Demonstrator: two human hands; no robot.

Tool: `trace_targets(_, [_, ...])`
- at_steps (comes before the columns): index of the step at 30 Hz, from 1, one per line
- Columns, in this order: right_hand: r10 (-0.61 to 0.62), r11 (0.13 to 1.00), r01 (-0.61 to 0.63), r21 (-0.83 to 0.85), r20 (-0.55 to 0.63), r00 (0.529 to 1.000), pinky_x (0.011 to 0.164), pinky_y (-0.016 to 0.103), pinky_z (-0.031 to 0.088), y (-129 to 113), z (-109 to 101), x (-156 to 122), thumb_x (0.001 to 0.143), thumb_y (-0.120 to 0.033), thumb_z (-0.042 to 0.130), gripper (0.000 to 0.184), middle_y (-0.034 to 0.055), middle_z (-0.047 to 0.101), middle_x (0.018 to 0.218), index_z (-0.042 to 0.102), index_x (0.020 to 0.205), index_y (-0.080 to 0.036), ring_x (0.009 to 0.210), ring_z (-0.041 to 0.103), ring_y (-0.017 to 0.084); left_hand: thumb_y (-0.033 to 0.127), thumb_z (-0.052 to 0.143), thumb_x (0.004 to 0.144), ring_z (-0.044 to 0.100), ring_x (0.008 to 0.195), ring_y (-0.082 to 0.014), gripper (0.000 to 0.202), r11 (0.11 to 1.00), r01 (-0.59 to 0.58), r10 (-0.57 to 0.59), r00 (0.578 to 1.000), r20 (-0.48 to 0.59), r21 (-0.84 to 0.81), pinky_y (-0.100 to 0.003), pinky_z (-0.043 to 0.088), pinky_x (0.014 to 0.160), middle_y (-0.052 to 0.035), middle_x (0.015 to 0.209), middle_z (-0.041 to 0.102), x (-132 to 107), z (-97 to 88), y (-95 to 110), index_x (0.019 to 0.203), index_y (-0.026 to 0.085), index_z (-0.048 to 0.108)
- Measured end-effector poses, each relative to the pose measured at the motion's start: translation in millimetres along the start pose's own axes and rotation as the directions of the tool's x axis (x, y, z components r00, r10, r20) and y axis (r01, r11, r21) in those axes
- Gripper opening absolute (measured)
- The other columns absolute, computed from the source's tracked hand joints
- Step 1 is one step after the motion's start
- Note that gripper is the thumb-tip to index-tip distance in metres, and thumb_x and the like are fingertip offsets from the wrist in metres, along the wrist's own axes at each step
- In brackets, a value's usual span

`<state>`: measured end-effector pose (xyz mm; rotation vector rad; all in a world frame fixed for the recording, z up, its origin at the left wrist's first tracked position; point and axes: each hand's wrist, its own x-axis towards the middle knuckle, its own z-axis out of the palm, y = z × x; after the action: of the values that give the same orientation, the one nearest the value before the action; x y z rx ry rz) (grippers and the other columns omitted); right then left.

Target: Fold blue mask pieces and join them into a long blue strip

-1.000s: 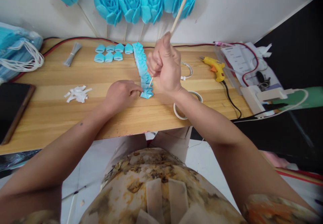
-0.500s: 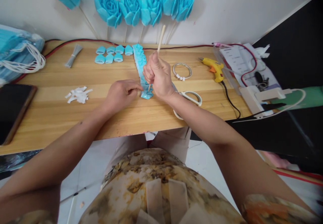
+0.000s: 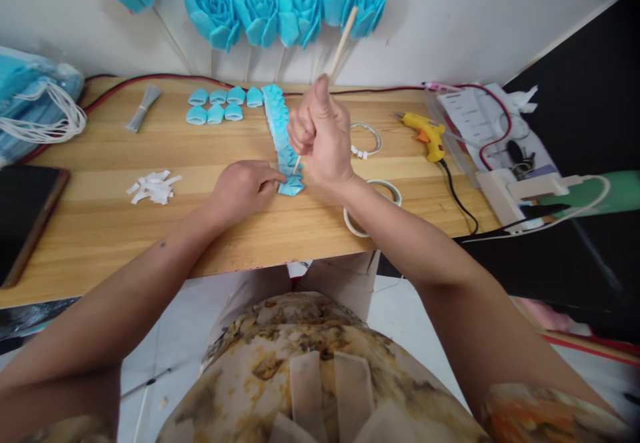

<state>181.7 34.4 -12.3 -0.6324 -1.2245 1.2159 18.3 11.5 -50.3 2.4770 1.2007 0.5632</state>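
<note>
My right hand (image 3: 323, 133) is closed in a fist, thumb on top, around a wooden chopstick (image 3: 344, 42). The stick leans to the right, and its thin lower tip meets a light blue pleated fabric strip (image 3: 283, 133) near the strip's front end. From the left, my left hand (image 3: 249, 190) has its fingers curled, with the fingertips at the edge of that front end; the exact grip is partly hidden. Several small blue folded petals (image 3: 219, 96) lie in two rows left of the strip's far end.
White-handled scissors (image 3: 356, 226) lie partly under my right forearm. A ring-shaped roll (image 3: 367, 153), a yellow glue gun (image 3: 424, 133) and a power strip (image 3: 500, 196) are on the right. White scraps (image 3: 155, 188) and a phone (image 3: 30, 216) are left. Blue fabric flowers (image 3: 257, 6) stand behind.
My right fist has moved slightly right and up, and the chopstick leans further to the right. My left hand stays at the strip's front end.
</note>
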Motion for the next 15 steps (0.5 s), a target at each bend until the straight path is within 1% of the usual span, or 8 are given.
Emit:
trace_targets(2, [0.013, 1.0, -0.013, -0.015, 0.025, 1.0, 0.047, 0.029, 0.02, 7.1, -0.1, -1.7, 0.09, -0.082, 0.048, 0.065, -0.0079, 0.023, 0.052, 0.031, 0.06, -0.026, 0.045, 0.019, 0.01, 0.013, 0.046, 0.087, 0.071, 0.084, -0.0194, 0.038, 0.999, 0.011, -0.011, 1.0, -0.01, -0.041, -0.028, 0.048, 0.075, -0.0047, 0.096, 0.08, 0.1, -0.5, -0.3, 0.098, 0.022, 0.082])
trace_targets(5, [0.047, 0.997, -0.045, -0.057, 0.05, 0.998, 0.047, 0.029, 0.023, 16.9, -0.8, -5.3, 0.09, -0.081, 0.048, 0.065, -0.008, 0.025, 0.052, 0.032, 0.06, -0.025, 0.046, 0.022, 0.01, 0.015, 0.049, 0.086, 0.064, 0.071, -0.0151, 0.034, 0.98, 0.114, -0.12, 0.992, -0.029, -0.164, -0.025, 0.044, 0.069, -0.0028, 0.086, 0.077, -0.5, -3.3, 1.0, 0.1, 0.02, 0.08])
trace_targets(7, [0.042, 0.997, -0.038, -0.061, 0.051, 0.998, 0.048, 0.029, 0.026, 19.8, -0.8, -7.2, 0.091, -0.08, 0.048, 0.064, -0.0074, 0.027, 0.052, 0.034, 0.06, -0.025, 0.046, 0.024, 0.01, 0.02, 0.054, 0.087, 0.059, 0.065, -0.0139, 0.028, 0.953, 0.188, -0.199, 0.98, -0.023, -0.235, -0.025, 0.042, 0.065, -0.0013, 0.078, 0.073, -1.0, -5.4, 3.3, 0.101, 0.018, 0.078])
trace_targets(9, [0.024, 0.998, -0.022, -0.056, 0.045, 0.999, 0.048, 0.028, 0.026, 19.7, -0.4, -8.4, 0.092, -0.078, 0.048, 0.063, -0.007, 0.028, 0.053, 0.036, 0.06, -0.025, 0.046, 0.026, 0.01, 0.025, 0.059, 0.087, 0.057, 0.064, -0.0142, 0.021, 0.942, 0.209, -0.217, 0.976, -0.001, -0.261, -0.025, 0.039, 0.064, -0.0011, 0.074, 0.07, -0.9, -6.5, 6.1, 0.095, 0.018, 0.077])
trace_targets(10, [0.025, 0.998, -0.023, -0.065, 0.036, 0.999, 0.048, 0.028, 0.026, 18.6, -0.1, -8.7, 0.091, -0.079, 0.048, 0.064, -0.0067, 0.028, 0.053, 0.036, 0.06, -0.025, 0.047, 0.026, 0.01, 0.026, 0.06, 0.087, 0.057, 0.065, -0.0147, 0.019, 0.946, 0.202, -0.206, 0.978, 0.01, -0.254, -0.026, 0.039, 0.064, -0.0014, 0.074, 0.069, -0.6, -6.5, 7.4, 0.091, 0.018, 0.077])
trace_targets(12, [0.064, 0.992, -0.062, -0.114, 0.011, 0.998, 0.048, 0.028, 0.026, 14.7, 0.7, -8.7, 0.087, -0.084, 0.048, 0.067, -0.006, 0.029, 0.054, 0.035, 0.06, -0.025, 0.048, 0.027, 0.011, 0.024, 0.061, 0.086, 0.059, 0.067, -0.0154, 0.016, 0.963, 0.18, -0.18, 0.984, 0.021, -0.202, -0.026, 0.039, 0.065, -0.0021, 0.076, 0.07, 0.5, -5.8, 9.8, 0.083, 0.019, 0.076])
trace_targets(15, [0.09, 0.986, -0.094, -0.137, -0.037, 0.995, 0.048, 0.028, 0.025, 5.3, 1.6, -7.4, 0.084, -0.089, 0.044, 0.069, -0.0054, 0.027, 0.055, 0.031, 0.06, -0.025, 0.049, 0.025, 0.011, 0.018, 0.06, 0.084, 0.061, 0.07, -0.0161, 0.016, 0.982, 0.16, -0.159, 0.987, 0.017, -0.099, -0.026, 0.04, 0.069, -0.0021, 0.078, 0.072, 2.5, -3.9, 12.3, 0.08, 0.019, 0.076])
